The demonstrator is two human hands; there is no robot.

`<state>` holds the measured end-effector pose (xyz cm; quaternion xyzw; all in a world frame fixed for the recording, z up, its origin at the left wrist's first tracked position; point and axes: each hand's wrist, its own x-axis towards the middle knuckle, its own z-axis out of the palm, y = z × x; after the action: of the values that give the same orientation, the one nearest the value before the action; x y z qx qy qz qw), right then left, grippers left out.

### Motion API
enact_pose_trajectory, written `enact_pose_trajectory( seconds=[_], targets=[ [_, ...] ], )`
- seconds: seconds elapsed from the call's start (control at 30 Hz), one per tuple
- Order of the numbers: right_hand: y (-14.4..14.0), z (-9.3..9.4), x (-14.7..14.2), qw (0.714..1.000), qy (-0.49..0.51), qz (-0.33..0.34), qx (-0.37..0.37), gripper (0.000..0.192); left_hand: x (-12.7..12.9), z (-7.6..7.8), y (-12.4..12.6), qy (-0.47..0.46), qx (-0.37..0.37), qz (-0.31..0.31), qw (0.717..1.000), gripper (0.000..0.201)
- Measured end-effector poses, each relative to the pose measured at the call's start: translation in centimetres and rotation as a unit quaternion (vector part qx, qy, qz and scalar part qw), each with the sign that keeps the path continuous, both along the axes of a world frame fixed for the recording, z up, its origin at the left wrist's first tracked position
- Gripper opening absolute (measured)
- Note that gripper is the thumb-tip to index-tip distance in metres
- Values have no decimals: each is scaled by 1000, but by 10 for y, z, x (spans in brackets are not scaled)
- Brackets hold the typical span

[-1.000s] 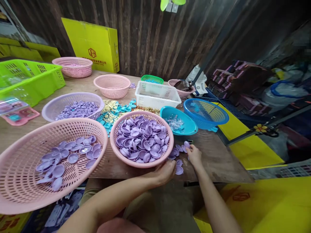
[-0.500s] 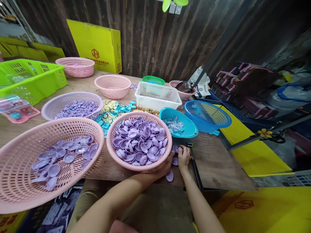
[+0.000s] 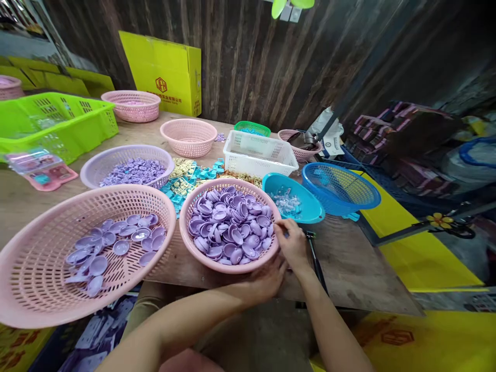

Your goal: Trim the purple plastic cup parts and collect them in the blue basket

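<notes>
A round pink basket (image 3: 228, 267) heaped with purple oval plastic cups (image 3: 236, 235) stands in front of me at the table edge. My left hand (image 3: 271, 274) lies low beside the basket's lower right side, fingers stretched toward my right wrist; its palm side is hidden. Above it, my right hand (image 3: 293, 243) is at the basket's right rim, with thumb and fingers bent together. Whatever sits between those fingers cannot be made out. To the left, a larger pink basket (image 3: 34, 232) holds fewer shiny purple cups (image 3: 121, 248).
Beside my right forearm lies a black-handled tool (image 3: 318, 266). Behind are a turquoise basin (image 3: 315, 212) with clear parts, a blue basket (image 3: 341, 206), a white crate (image 3: 259, 164) and a lilac basket (image 3: 93, 164) of small purple pieces. A green crate (image 3: 93, 126) stands far left.
My right hand has risen from the tabletop to the basket's rim. My left hand has slid off the rim toward the right. The loose purple cups on the table no longer show. The view has shifted slightly.
</notes>
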<state>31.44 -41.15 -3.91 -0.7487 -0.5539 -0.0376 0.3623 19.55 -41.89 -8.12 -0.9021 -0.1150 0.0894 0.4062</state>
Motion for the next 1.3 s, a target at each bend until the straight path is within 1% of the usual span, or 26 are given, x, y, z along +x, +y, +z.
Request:
enact_pose_trajectory(
  seconds=[0.03, 0.07, 0.13, 0.17, 0.2, 0.27, 0.33, 0.4, 0.47, 0.53, 0.6, 0.63, 0.7, 0.77, 0.8, 0.83, 0.93, 0.97, 1.0, 1.03, 1.07, 1.13, 1.2, 1.23, 1.27, 1.3],
  targets=[
    [6, 3, -6, 999, -23, 17, -39, 16, -6, 2, -6, -34, -19, -30, 999, 54],
    [12, 5, -11, 996, -47, 22, -76, 14, -14, 4, -12, -107, -112, -62, 986, 51],
    [21, 4, -17, 987, -85, 16, -135, 11, -32, 12, -19, -235, -318, -117, 911, 41],
    [25, 2, -18, 984, -93, 14, -152, 11, -41, 18, -18, -267, -385, -137, 873, 35],
    [28, 1, -18, 983, -90, 16, -160, 11, -49, 25, -14, -282, -420, -144, 851, 30],
    [32, 1, -13, 987, -45, 35, -153, 14, -61, 40, 4, -301, -433, -116, 841, 26],
    [33, 4, -6, 989, 50, 68, -125, 19, -66, 54, 32, -315, -407, -23, 857, 25],
    [32, 10, -1, 978, 168, 92, -88, 23, -65, 62, 60, -286, -388, 62, 874, 22],
    [31, 16, 0, 954, 275, 99, -61, 27, -62, 65, 81, -225, -392, 90, 887, 19],
    [31, 19, -1, 928, 356, 98, -51, 27, -59, 65, 93, -182, -407, 90, 890, 17],
    [31, 18, -4, 915, 386, 96, -61, 24, -59, 64, 100, -181, -426, 96, 881, 18],
    [31, 17, -6, 922, 370, 90, -69, 22, -59, 64, 102, -197, -439, 99, 871, 19],
    [31, 14, -9, 955, 274, 77, -85, 19, -63, 66, 107, -256, -476, 92, 836, 18],
    [32, 12, -13, 979, 144, 93, -112, 14, -68, 70, 115, -342, -534, 80, 768, 14],
    [32, 12, -16, 981, 86, 115, -131, 9, -70, 73, 120, -390, -573, 78, 717, 13],
    [33, 13, -18, 977, 34, 142, -156, 4, -73, 75, 125, -434, -615, 82, 653, 13],
    [37, 17, -26, 948, -106, 192, -231, 21, -78, 83, 137, -520, -729, 111, 430, 15],
    [38, 19, -28, 936, -145, 197, -251, 25, -79, 85, 140, -531, -748, 123, 379, 14],
    [40, 20, -30, 926, -175, 199, -269, 27, -80, 86, 141, -535, -753, 137, 358, 14],
    [41, 21, -30, 918, -195, 201, -281, 27, -80, 87, 142, -535, -743, 156, 370, 14],
    [43, 21, -30, 913, -204, 204, -288, 25, -79, 87, 141, -531, -719, 174, 414, 13],
    [44, 21, -29, 913, -192, 219, -285, 19, -76, 86, 137, -492, -638, 203, 557, 4],
    [44, 20, -26, 921, -142, 245, -267, 13, -72, 83, 131, -411, -551, 215, 694, 14],
    [43, 20, -24, 926, -105, 258, -256, 10, -69, 82, 128, -362, -518, 216, 745, 21],
    [42, 20, -22, 929, -60, 269, -247, 8, -67, 81, 126, -314, -494, 217, 782, 25],
    [41, 20, -20, 931, -10, 276, -239, 5, -64, 80, 124, -274, -476, 215, 807, 25]
  ],
)
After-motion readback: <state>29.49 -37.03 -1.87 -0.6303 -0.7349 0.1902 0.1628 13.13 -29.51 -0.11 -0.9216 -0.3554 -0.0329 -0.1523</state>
